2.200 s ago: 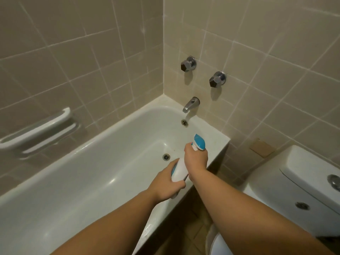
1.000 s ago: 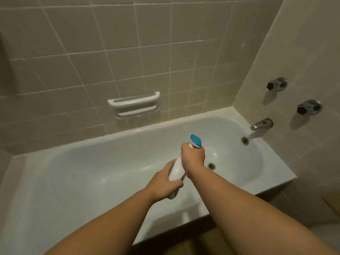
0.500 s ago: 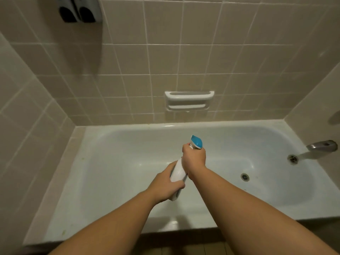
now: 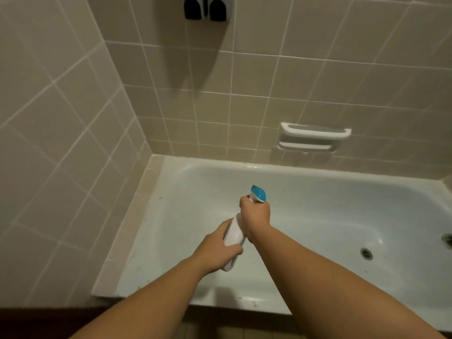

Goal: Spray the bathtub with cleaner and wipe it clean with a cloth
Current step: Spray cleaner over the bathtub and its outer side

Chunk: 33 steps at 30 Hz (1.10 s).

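1. The spray bottle point(image 4: 234, 234), white with a blue nozzle head, was held tilted over the bathtub point(image 4: 318, 192), above the basin near its left end.
2. The left hand point(image 4: 215, 250) gripped the bottle's lower body, fingers curled round it.
3. The right hand point(image 4: 255, 214) was clenched round the neck just under the nozzle.
4. The basin floor lay open to the right as far as the drain point(image 4: 366, 253).
5. A soap holder point(image 4: 314, 138) was fixed to the tiled wall above the far rim.

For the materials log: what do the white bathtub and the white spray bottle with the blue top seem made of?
White bathtub: likely enamelled or acrylic, glossy, with soft highlights on its curves. White spray bottle with blue top: looks like smooth, opaque, matte plastic.
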Available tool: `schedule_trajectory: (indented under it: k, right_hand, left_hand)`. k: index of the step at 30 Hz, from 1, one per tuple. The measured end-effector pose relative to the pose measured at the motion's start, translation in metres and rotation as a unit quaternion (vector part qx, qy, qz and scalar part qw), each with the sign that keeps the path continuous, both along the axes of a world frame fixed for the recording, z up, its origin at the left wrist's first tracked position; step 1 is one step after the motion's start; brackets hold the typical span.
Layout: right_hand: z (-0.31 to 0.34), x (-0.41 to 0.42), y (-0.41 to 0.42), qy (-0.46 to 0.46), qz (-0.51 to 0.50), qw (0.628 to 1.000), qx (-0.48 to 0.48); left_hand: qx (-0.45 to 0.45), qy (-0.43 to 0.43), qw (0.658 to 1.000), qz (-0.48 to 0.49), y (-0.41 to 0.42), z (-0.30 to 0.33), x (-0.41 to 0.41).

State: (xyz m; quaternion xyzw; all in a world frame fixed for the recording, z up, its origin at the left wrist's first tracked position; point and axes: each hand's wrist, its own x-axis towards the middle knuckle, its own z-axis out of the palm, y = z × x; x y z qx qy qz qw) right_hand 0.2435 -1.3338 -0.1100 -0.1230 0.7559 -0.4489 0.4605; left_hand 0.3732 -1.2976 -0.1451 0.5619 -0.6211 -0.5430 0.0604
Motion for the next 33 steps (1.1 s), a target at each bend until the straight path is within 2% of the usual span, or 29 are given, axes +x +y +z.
schedule_trajectory:
  k: [20,29,33]
  right_hand:
    - [-0.027,0.161,-0.036,0.009,0.139,0.990,0.008]
    - [-0.046,0.222,0.000,-0.025,0.202,0.979,0.012]
    - [-0.055,0.234,0.029,-0.034,0.208,0.977,0.015]
  left_hand:
    - [-0.011,-0.036,0.991,0.125,0.000,-0.012,0.141]
    - [0.021,-0.062,0.981,0.182,0.049,-0.018,0.193]
    - [0.048,-0.047,0.976,0.205,0.082,-0.016,0.203]
